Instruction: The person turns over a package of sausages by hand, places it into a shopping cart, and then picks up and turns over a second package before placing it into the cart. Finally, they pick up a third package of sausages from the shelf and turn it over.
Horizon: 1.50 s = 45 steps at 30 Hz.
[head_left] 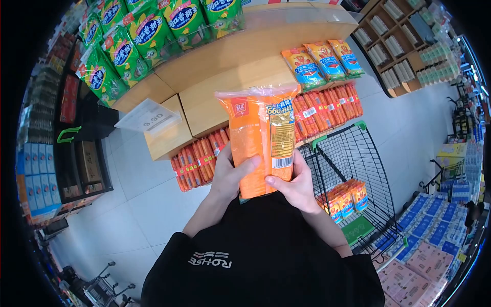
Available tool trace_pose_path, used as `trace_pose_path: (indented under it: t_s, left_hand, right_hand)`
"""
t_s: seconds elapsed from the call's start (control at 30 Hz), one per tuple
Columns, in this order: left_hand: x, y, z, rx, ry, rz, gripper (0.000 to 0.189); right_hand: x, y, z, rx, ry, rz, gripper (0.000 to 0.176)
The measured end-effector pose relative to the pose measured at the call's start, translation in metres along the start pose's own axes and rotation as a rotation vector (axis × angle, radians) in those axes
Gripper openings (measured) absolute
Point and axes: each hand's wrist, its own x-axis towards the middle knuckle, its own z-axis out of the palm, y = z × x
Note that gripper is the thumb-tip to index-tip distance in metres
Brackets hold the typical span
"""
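Both of my hands hold one orange plastic package (250, 138) upright in front of my chest, its printed label and barcode facing me. My left hand (227, 174) grips its left side, the thumb lying across the front. On the right side my right hand (296, 184) is wrapped round the lower edge, thumb near the barcode. Behind the package is a wooden display shelf (215, 92). Orange and blue bags (322, 61) stand on its right part, above a row of red packages (327, 110).
A black wire shopping cart (353, 158) at the right holds several orange bags (345, 199). Green bags (148, 36) fill the upper left shelf, near a price sign (148, 118). Stacked boxes (429, 225) stand at lower right, another cart (102, 291) at lower left.
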Motion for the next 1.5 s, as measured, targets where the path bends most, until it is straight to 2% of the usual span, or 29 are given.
trace_pose_path:
  t_s: [0.1,0.17,0.2,0.3,0.33,0.43,0.63,0.93,1.23,1.5]
  left_hand:
    - [0.0,-0.001,0.006,0.083,0.052,0.062,0.043]
    - [0.002,-0.001,0.005,0.051,0.062,0.035,0.041]
    - [0.002,-0.002,0.004,0.035,0.066,0.021,0.04]
    - [0.002,-0.007,0.002,-0.016,0.072,-0.018,0.039]
    - [0.001,-0.008,0.0,-0.046,0.057,-0.025,0.04]
    - [0.001,-0.011,-0.004,-0.121,0.002,-0.026,0.041]
    - [0.004,-0.018,-0.008,-0.179,-0.069,0.016,0.045]
    - [0.006,-0.019,-0.012,-0.202,-0.058,0.037,0.048]
    - [0.006,-0.016,-0.013,-0.219,-0.087,-0.006,0.049]
    - [0.009,-0.016,-0.012,-0.204,-0.132,-0.032,0.051]
  right_hand:
    - [-0.003,0.004,-0.001,-0.142,0.048,-0.019,0.046]
    - [-0.004,0.005,-0.003,-0.243,0.072,-0.019,0.044]
    - [-0.004,0.005,-0.005,-0.214,0.079,-0.021,0.036]
    - [-0.002,0.006,-0.016,-0.234,0.055,-0.068,0.028]
    - [-0.002,0.002,-0.012,-0.156,0.074,-0.077,0.022]
    - [-0.001,-0.007,-0.008,-0.054,0.075,-0.067,0.021]
    - [-0.003,-0.013,-0.01,-0.249,0.099,-0.091,0.024]
    - [-0.002,-0.008,-0.009,-0.306,0.103,-0.108,0.025]
    - [0.003,-0.009,-0.007,-0.082,-0.013,-0.091,0.031]
    - [0.003,-0.009,-0.006,0.026,-0.027,-0.07,0.036]
